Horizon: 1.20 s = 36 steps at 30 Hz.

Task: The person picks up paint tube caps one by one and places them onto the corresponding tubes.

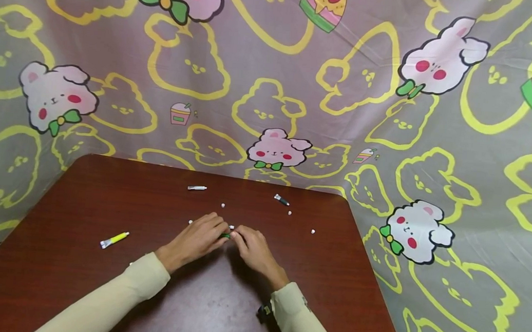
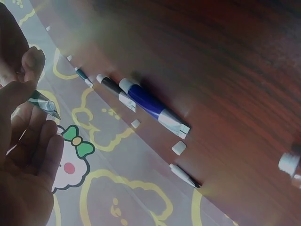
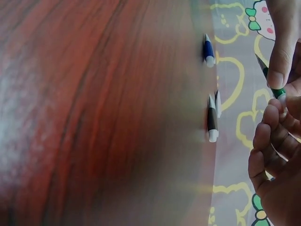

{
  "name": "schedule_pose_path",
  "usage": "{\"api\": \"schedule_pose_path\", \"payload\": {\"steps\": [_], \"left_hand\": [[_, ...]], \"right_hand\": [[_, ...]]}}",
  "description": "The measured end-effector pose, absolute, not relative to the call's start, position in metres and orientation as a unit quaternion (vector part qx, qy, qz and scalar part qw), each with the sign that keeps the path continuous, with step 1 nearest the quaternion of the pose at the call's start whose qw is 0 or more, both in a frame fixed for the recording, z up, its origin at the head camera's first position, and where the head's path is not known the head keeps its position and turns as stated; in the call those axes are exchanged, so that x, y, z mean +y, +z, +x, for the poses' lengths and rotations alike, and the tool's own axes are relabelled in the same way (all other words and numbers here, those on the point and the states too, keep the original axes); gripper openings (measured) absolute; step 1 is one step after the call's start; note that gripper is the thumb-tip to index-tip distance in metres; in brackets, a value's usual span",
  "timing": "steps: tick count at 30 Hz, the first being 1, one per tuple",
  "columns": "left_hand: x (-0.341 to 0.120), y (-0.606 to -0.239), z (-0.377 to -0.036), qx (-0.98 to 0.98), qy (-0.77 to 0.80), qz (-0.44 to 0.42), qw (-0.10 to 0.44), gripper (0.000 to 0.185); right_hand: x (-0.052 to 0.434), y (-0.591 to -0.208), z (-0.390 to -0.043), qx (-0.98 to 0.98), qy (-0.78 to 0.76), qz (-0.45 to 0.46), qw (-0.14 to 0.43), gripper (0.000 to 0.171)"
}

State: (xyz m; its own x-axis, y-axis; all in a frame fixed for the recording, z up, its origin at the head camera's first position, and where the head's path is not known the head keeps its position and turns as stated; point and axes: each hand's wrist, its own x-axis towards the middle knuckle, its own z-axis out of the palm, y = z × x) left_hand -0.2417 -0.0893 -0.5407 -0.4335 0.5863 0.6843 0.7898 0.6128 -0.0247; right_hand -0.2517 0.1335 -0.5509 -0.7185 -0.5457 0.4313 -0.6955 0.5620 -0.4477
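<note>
Both hands meet over the middle of the table. My left hand (image 1: 203,233) grips a small green paint tube (image 3: 281,92) with a silver crimped tail. My right hand (image 1: 257,250) pinches the tube's white end with thumb and fingertips, partly covering it. In the left wrist view the silver tail of the green tube (image 2: 46,104) sticks out from the fingers. Past the hands lie a blue paint tube (image 2: 146,100) and a dark brown tube (image 2: 113,89), both mostly hidden by the hands in the head view.
A yellow tube (image 1: 114,240) lies at the left, a white tube (image 1: 197,188) and a dark tube (image 1: 281,200) toward the back. Several loose white caps, such as one cap (image 1: 223,205) and another cap (image 1: 313,231), are scattered about. Patterned cloth (image 1: 270,104) hangs behind the table (image 1: 83,194).
</note>
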Motion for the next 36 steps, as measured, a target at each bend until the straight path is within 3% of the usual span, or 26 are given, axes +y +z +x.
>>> {"api": "schedule_pose_path", "payload": {"steps": [13, 29, 36], "left_hand": [[-0.084, -0.548, -0.246, -0.856, -0.133, -0.392, 0.308, 0.029], [-0.071, -0.557, -0.256, -0.874, -0.101, -0.386, 0.279, 0.028], [-0.065, -0.558, -0.259, -0.881, -0.094, -0.382, 0.261, 0.027]], "right_hand": [[0.14, -0.553, -0.255, -0.889, 0.343, 0.267, 0.144, 0.017], [0.153, -0.551, -0.26, -0.889, 0.335, 0.257, 0.18, 0.01], [0.158, -0.552, -0.261, -0.897, 0.328, 0.244, 0.169, 0.01]]}}
